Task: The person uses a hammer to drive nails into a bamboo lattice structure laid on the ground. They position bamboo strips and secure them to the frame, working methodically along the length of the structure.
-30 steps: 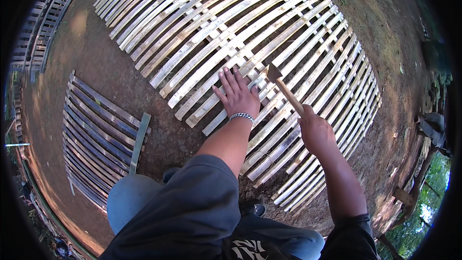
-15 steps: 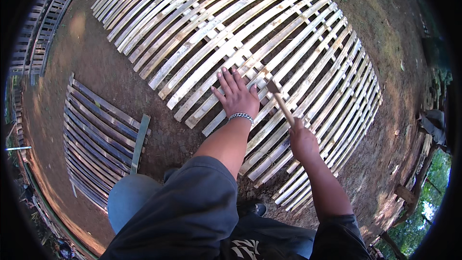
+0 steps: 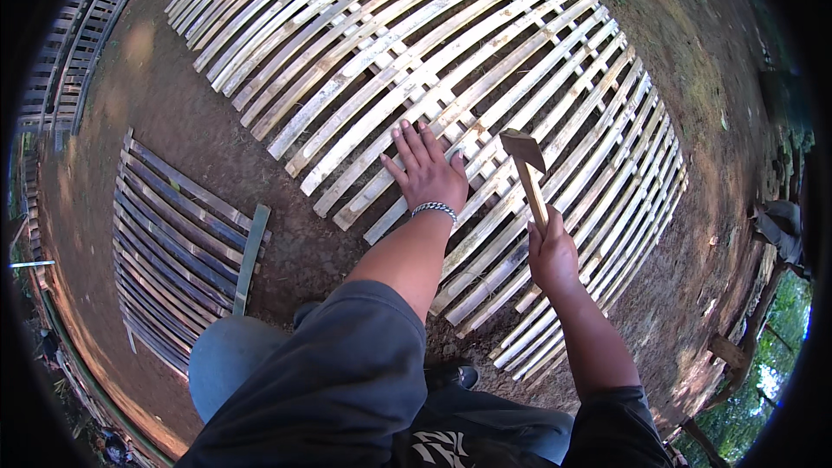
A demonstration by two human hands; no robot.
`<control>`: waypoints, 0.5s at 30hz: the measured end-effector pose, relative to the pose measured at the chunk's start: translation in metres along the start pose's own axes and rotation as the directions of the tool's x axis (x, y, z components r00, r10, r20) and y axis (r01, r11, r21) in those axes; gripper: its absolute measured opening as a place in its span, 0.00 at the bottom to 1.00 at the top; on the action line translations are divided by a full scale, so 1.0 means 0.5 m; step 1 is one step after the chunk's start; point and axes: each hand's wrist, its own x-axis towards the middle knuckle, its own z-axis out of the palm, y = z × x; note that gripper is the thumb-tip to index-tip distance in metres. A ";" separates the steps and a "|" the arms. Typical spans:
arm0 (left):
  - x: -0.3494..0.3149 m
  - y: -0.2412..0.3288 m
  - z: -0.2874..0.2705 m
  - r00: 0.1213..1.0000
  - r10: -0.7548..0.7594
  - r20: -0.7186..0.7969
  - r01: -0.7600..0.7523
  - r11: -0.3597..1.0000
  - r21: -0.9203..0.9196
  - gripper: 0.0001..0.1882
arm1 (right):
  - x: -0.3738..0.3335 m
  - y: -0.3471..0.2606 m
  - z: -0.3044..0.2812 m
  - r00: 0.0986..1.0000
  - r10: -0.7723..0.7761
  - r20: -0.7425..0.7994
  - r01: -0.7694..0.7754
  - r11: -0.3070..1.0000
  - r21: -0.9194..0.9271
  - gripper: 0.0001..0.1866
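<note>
A big lattice panel of pale bamboo slats (image 3: 364,61) lies flat on the bare earth in front of me. My left hand (image 3: 426,169), with a metal bracelet at the wrist, presses palm down with fingers spread on the slats near the panel's lower edge. My right hand (image 3: 549,251) grips the wooden handle of a hammer (image 3: 525,156), whose head is raised just above the slats, a little to the right of my left hand.
A smaller, darker slat panel (image 3: 173,251) lies on the ground at my left, with one loose greenish slat (image 3: 251,256) beside it. More slat panels (image 3: 69,61) lie at the far left. Wooden posts and greenery stand at the lower right.
The hammer went down toward the slats half a second ago and is now lifted again. My left hand has stayed flat on the panel.
</note>
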 end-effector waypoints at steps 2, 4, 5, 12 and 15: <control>0.002 0.010 0.000 1.000 0.014 -0.007 -0.014 0.999 -0.038 0.44 | 0.025 0.024 0.016 0.984 0.102 0.143 -0.082 0.987 -0.136 0.23; 0.001 0.001 0.001 1.000 0.006 0.003 -0.006 1.000 -0.010 0.45 | 0.037 -0.010 -0.021 0.990 0.061 0.128 -0.051 0.996 -0.080 0.22; 0.005 -0.005 0.000 1.000 -0.004 0.001 0.004 1.000 0.007 0.45 | 0.044 -0.033 -0.044 0.992 0.030 0.119 -0.025 0.998 -0.049 0.21; -0.001 0.010 -0.004 1.000 0.008 0.002 -0.008 0.999 -0.044 0.44 | 0.080 -0.040 0.026 0.983 0.105 -0.153 -0.081 0.985 0.154 0.22; 0.008 0.002 -0.003 1.000 0.003 -0.012 -0.003 1.000 -0.030 0.44 | 0.093 -0.032 0.015 0.994 0.095 0.052 -0.093 0.995 -0.035 0.21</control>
